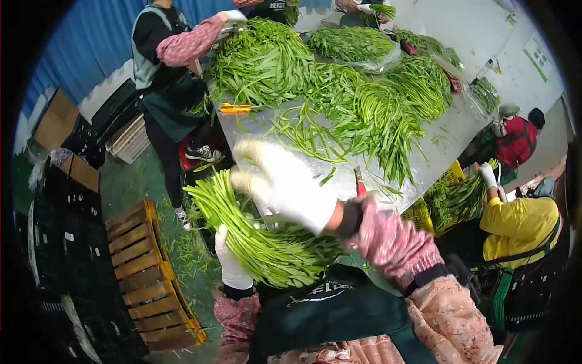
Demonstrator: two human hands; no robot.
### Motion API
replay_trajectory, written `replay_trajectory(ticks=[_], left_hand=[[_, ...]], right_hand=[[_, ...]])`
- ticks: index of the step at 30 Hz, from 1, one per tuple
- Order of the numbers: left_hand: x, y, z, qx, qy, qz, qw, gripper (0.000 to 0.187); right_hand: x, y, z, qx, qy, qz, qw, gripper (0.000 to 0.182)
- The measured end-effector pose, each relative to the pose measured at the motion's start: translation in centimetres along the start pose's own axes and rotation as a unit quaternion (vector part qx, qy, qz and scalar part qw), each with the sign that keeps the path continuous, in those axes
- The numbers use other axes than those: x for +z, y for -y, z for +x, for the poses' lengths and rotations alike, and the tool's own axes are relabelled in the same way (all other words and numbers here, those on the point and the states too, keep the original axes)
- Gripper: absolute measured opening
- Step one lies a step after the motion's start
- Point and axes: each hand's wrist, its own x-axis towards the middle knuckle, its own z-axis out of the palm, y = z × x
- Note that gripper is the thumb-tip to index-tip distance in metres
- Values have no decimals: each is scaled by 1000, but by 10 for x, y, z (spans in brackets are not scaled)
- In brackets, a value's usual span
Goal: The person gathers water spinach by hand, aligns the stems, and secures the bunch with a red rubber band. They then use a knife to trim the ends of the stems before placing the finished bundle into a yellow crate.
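Left hand (231, 261), in a white glove, is wrapped under a thick bundle of greens (254, 233): long, smooth, straight stems, held just off the near edge of the worktop (339, 173). Right hand (285, 182), also white-gloved, hovers over the bundle with fingers spread, blurred, gripping nothing. The worktop is shiny sheet metal, heaped with loose leafy greens (339, 91) in tangled piles. A co-worker's gloved hand (233, 18) reaches into the far pile. An orange slatted crate (151, 279) sits on the floor at left.
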Motion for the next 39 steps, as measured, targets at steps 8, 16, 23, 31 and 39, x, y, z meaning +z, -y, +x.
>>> replay_trajectory(ticks=[8,16,23,31,39], left_hand=[[-3,4,-46,32,11,137,990,66],[41,-28,-3,82,43,236,967,41],[55,-144,27,299,52,333,893,22],[57,-109,25,145,16,648,748,26],[24,56,27,-107,122,460,873,38]], right_hand=[[82,-2,-57,-117,-61,-161,978,48],[50,-4,-11,-186,-16,2,982,58],[-37,-51,-47,-67,-71,100,990,59],[-13,-215,-206,272,-104,-382,877,37],[31,-123,-179,294,-149,501,800,67]])
